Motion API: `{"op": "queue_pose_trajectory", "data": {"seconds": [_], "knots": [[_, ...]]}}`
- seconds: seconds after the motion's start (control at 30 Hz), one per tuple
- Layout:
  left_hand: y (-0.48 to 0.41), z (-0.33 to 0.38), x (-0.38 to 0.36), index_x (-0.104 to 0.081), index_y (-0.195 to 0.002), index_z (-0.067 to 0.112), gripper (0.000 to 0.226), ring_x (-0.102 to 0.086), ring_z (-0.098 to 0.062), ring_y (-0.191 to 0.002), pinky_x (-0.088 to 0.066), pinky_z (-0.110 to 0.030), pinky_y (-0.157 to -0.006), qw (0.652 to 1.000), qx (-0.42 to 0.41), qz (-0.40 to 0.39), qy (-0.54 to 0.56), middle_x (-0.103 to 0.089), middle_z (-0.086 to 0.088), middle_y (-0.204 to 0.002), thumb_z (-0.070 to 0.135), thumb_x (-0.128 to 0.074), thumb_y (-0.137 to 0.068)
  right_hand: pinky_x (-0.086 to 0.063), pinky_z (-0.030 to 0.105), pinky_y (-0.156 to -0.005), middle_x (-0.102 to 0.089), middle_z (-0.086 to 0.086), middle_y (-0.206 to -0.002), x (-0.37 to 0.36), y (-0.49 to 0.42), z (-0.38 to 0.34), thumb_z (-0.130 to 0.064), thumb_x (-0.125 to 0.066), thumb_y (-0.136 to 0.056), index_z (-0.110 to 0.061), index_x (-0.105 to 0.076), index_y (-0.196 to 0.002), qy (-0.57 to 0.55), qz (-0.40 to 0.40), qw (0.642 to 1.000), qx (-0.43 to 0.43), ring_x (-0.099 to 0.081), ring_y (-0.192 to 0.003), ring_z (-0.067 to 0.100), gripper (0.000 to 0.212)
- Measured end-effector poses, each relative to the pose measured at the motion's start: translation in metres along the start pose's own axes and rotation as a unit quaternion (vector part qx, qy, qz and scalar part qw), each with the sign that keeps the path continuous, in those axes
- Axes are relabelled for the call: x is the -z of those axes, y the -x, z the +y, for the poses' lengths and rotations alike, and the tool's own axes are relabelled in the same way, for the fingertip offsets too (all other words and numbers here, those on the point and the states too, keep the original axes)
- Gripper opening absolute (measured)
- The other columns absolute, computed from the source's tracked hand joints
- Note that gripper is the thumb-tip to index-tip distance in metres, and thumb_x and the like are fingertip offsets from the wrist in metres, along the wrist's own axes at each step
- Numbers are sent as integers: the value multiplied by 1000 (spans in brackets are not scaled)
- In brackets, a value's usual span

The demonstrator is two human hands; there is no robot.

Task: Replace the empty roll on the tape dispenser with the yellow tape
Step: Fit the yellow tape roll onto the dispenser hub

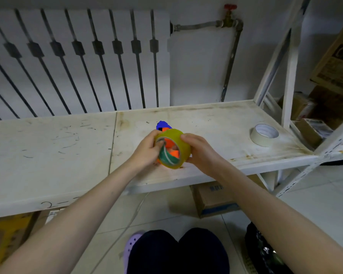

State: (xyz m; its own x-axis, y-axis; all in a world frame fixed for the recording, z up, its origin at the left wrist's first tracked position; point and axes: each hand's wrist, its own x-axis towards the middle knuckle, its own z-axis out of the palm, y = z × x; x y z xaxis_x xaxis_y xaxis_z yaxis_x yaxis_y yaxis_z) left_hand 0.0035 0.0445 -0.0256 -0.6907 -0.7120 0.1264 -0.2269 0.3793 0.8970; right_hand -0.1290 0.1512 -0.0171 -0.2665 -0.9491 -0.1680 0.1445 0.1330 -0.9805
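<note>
- Two bare hands meet over the front edge of a scuffed white shelf [216, 123], both closed on one yellow tape roll [183, 144].
- Left hand [147, 151] wraps the roll's near side, with fingertips [160, 143] hooked into its hollow core.
- Right hand [200, 153] clasps the outer rim from the other side, thumb lying across the top of the glossy, see-through yellow band.
- Inside the ring sits the orange plastic of the tape dispenser [171, 150], with a green curved strip along the inner wall; a blue part of it pokes out behind the roll.
- Whether the roll is fully seated on the dispenser cannot be told.
- Well apart to the right, a wide cardboard ring [264, 134] with a white lining lies flat on the shelf, hollow and holding nothing.
- Cardboard boxes [214, 200] stand on the tiled floor under the shelf.
- Behind the shelf stands a ribbed white radiator [77, 56].
</note>
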Motion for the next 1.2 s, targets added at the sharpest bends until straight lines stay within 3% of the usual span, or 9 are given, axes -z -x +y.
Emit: {"op": "queue_pose_trajectory", "data": {"seconds": [0.13, 0.3, 0.47, 0.57, 0.67, 0.9, 1.0, 1.13, 1.2], "knots": [[-4, -8, 3, -51, -111, 12, 19, -53, -14, -94, -40, -14, -74, 998, -25, 44, -45, -56, 1, -101, 9, -40, -96, -53, 40, -91, -64, 16, -110, -9, -10, 0, -38, -55, -90, -4, -61, -111, 17, 64, 998, -2, -63, -101, 25, 41], [-6, -15, 6, -50, -112, 11, 19, -53, -14, -95, -43, -15, -76, 998, -13, 59, -18, -56, -1, -103, 11, -40, -96, -53, 32, -92, -64, 7, -107, -2, -8, 5, -23, -46, -97, -9, -62, -108, -7, -30, 999, 23, -62, -104, 21, 24], [-1, -16, 5, -49, -107, 16, 17, -54, -10, -91, -43, -7, -73, 998, -21, 52, -21, -56, 3, -100, 9, -40, -96, -43, 42, -105, -58, 15, -118, 4, -1, 9, -13, -46, -92, 6, -48, -128, -33, -103, 994, 11, -57, -112, 27, 41], [2, -10, 6, -52, -111, 9, 23, -55, -18, -95, -44, -19, -79, 990, -89, 57, -98, -59, -4, -104, 3, -43, -91, -43, 44, -103, -58, 13, -107, 2, -2, 6, -17, -50, -84, -3, -59, -103, -41, -69, 996, -34, -56, -103, 25, 25], [4, -3, 4, -51, -119, 7, 33, -52, -22, -102, -38, -23, -84, 972, -139, 59, -181, -58, -14, -115, 2, -47, -87, -42, 50, -101, -53, 8, -92, -6, -3, -1, -17, -41, -88, -15, -51, -77, -62, 15, 996, -66, -53, -94, 23, 15], [6, 7, 3, -48, -124, 8, 39, -53, -26, -106, -36, -22, -80, 956, -153, 61, -244, -54, -14, -122, 3, -52, -85, -54, 45, -79, -54, 9, -103, -13, -10, -6, -26, -48, -83, -20, -52, -93, -71, 49, 992, -96, -57, -95, 27, 13], [6, 2, 1, -50, -122, 8, 36, -53, -24, -105, -36, -22, -81, 962, -142, 53, -226, -56, -14, -119, 4, -51, -86, -52, 50, -83, -53, 9, -97, -11, -8, -6, -19, -44, -84, -18, -53, -85, -82, 42, 991, -101, -56, -94, 28, 8], [2, -6, 1, -51, -118, 7, 32, -53, -20, -100, -44, -27, -85, 976, -116, 51, -179, -60, -13, -114, 1, -49, -87, -50, 54, -89, -52, 8, -77, -6, -2, -2, -8, -42, -87, -14, -50, -67, -115, 38, 988, -94, -56, -78, 23, 22], [1, -8, 2, -52, -117, 8, 32, -52, -18, -99, -42, -23, -83, 982, -102, 48, -154, -61, -11, -112, -2, -48, -86, -50, 55, -92, -57, 9, -82, -4, -2, 3, -7, -44, -86, -11, -55, -72, -113, 16, 990, -86, -59, -82, 23, 19]]}}
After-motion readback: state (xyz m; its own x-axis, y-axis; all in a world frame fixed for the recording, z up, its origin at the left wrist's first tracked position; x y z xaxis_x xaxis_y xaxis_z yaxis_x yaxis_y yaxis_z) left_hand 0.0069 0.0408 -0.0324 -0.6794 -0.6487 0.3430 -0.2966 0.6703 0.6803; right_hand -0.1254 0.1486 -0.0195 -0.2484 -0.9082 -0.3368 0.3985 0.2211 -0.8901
